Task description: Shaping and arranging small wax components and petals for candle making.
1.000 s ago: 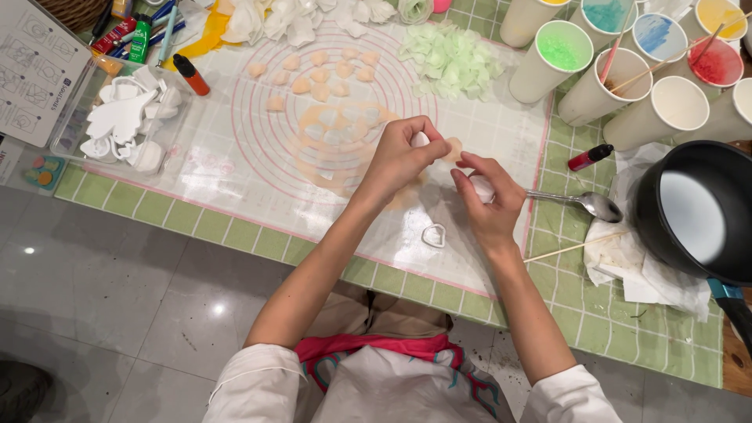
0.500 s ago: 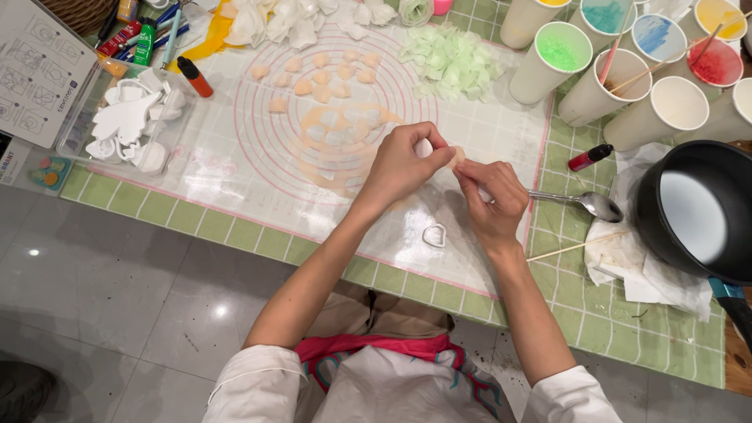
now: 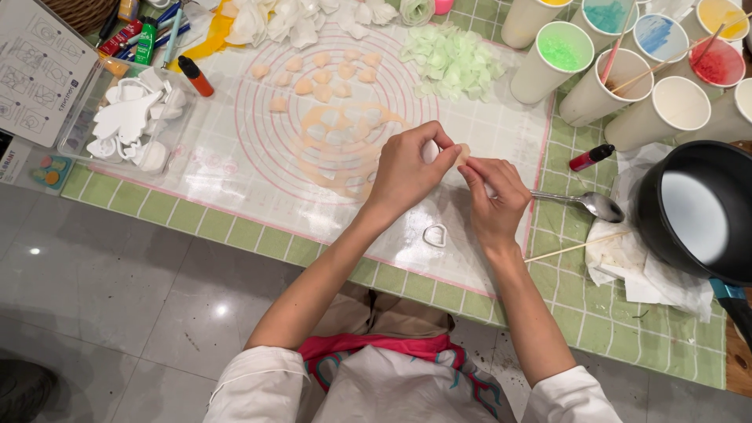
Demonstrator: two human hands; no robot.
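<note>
Green-and-white checked cloth (image 3: 642,329) on the worktop, translucent mat (image 3: 235,149) with pink rings, peach petals (image 3: 321,70) at 11 o'clock, pale green ones (image 3: 450,59) at 12, black pot (image 3: 693,211) at 3.

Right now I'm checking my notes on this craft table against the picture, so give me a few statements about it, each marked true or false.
1. Both hands, left hand and right hand, meet over the clear mat. True.
2. The spoon lies inside the black pot. False: it rests on the table beside the pot.
3. A small white cutter lies on the mat below the hands. True.
4. The green petals are piled in a cup. False: they lie loose on the mat.
</note>
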